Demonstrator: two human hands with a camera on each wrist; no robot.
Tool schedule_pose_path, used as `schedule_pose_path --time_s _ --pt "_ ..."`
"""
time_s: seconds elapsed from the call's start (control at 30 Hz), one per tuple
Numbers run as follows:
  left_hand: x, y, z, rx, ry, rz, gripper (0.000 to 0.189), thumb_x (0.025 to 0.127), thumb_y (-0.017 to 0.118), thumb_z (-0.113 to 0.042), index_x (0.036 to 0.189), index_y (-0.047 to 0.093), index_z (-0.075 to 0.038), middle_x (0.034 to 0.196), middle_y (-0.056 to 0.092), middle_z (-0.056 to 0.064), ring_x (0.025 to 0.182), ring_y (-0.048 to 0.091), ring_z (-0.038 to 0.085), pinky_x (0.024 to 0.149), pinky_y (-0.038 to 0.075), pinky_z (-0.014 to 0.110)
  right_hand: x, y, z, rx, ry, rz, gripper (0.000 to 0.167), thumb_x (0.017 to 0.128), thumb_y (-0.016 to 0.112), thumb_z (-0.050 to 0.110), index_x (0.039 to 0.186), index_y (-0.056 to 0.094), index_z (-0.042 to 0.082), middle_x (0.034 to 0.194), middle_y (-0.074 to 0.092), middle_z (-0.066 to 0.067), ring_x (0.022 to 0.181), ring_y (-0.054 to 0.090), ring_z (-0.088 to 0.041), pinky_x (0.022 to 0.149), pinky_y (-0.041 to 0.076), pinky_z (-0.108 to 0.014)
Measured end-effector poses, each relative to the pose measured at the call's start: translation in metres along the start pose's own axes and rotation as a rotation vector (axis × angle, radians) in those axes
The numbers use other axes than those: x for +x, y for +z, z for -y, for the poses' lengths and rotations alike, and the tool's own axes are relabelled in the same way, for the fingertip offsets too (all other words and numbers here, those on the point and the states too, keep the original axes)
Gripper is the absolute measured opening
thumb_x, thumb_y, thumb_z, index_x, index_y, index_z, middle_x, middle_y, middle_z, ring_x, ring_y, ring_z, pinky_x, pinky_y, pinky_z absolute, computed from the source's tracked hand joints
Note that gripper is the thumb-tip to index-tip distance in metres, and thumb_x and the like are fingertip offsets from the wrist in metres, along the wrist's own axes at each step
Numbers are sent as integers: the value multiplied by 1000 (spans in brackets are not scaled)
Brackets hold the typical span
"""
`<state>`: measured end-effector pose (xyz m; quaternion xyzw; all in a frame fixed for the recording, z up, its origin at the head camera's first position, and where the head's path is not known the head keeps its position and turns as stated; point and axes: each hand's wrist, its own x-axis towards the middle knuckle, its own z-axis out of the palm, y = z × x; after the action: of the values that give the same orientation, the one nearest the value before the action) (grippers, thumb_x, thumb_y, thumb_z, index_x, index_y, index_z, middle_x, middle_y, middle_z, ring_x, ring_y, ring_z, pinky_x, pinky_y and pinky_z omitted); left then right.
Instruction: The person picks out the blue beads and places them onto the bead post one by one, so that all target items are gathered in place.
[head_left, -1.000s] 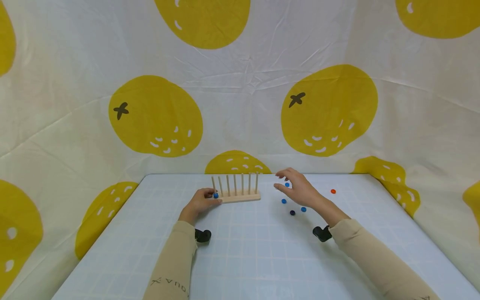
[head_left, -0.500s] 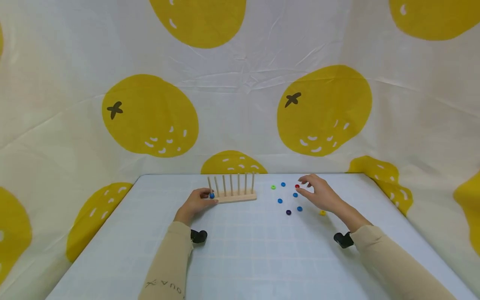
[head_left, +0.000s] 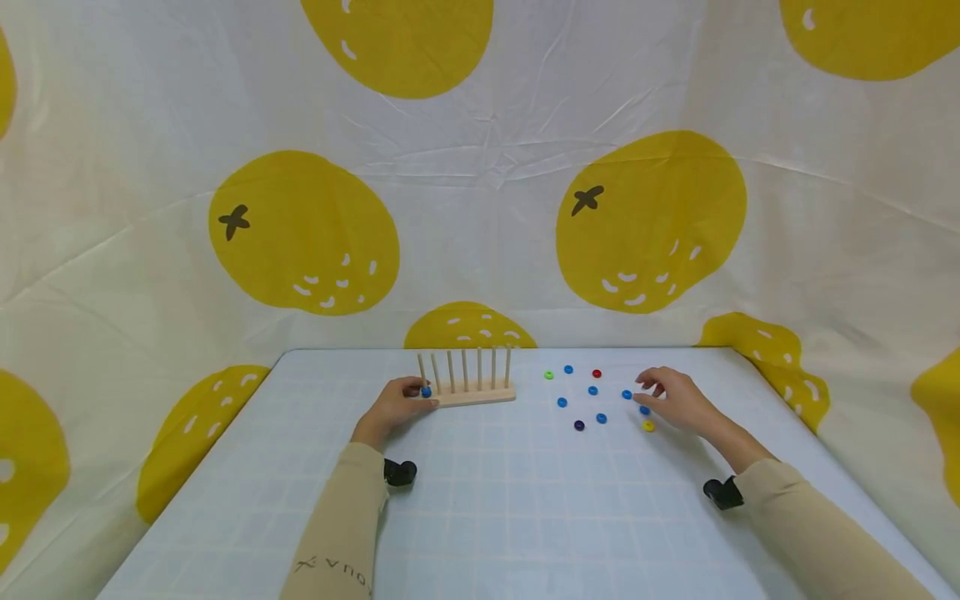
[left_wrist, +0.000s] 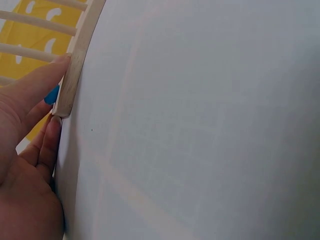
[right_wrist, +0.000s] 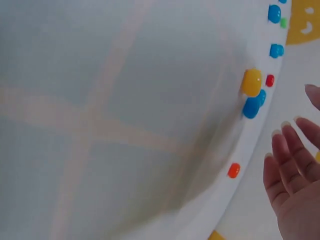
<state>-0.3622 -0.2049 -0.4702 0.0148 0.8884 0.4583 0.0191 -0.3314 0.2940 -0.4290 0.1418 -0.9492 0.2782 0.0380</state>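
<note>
- Pale wooden rack (head_left: 480, 398), long flat base, seven upright pegs: stands toward the far side of the light blue gridded table (head_left: 525, 517), as I view it remotely.
- Left hand (head_left: 396, 405): at the rack's left end, thumb and fingers closed about the base; I judge it is steadying the piece.
- Small round blue bead (head_left: 426, 392): at the foot of the leftmost peg, close by the left hand; I cannot confirm that it is threaded.
- Right hand (head_left: 678, 402): well right of the rack, thumb and fingers softly bent with a wide gap; I see nothing in its grasp.
- Loose blue beads (head_left: 592, 390), six, small and round: scattered right of the rack, two near the right thumb.
- Single round beads, same area: light green bead (head_left: 549, 375); red bead (head_left: 596, 373); dark purple bead (head_left: 579, 426); yellow bead (head_left: 648, 426), just beside a blue one.
- Orange-red bead (right_wrist: 234, 170): I find it only from the right wrist.
- Step in hand: I read it as reaching among the beads.
- Next move: calls, I judge, for lowering the right hand and pinching one bead without nudging its neighbour, the rack held firm.
</note>
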Motion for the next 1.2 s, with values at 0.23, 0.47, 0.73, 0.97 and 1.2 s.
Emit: schedule_pose_path --time_s 0.23,0.47,0.73,0.97,1.2 --pt "-1 0 -2 -25 -2 6 52 86 83 -22 130 66 -1 127 62 20 118 55 34 104 44 50 -2 2 -11 15 112 78 30 96 72 17 118 65 -3 103 65 -13 90 55 -27 79 51 -36" --pt "0 1 -2 -40 -4 6 50 87 83 -21 129 66 -1 127 63 19 117 55 34 104 44 50 -3 4 -22 20 122 121 28 94 74 16 113 66 -3 94 64 -7 88 55 -25 80 50 -37" --pt "-1 1 -1 -47 -14 5 50 87 83 -21 130 66 -1 127 63 19 117 54 34 105 43 50 -5 3 -23 32 124 155 23 93 75 17 104 69 -2 89 62 -6 84 53 -24 75 48 -34" --pt "-4 1 -4 -40 -23 0 50 87 83 -21 130 66 -2 127 62 18 116 54 33 105 43 50 -1 3 -23 25 132 170 17 94 74 16 99 70 1 90 63 -6 84 53 -24 76 48 -35" --pt "-6 -1 -8 -29 -21 -4 50 87 82 -21 130 66 -1 126 62 19 115 54 33 104 43 50 0 2 -19 9 128 168 16 94 74 17 98 70 1 90 63 -7 85 53 -25 76 48 -35"
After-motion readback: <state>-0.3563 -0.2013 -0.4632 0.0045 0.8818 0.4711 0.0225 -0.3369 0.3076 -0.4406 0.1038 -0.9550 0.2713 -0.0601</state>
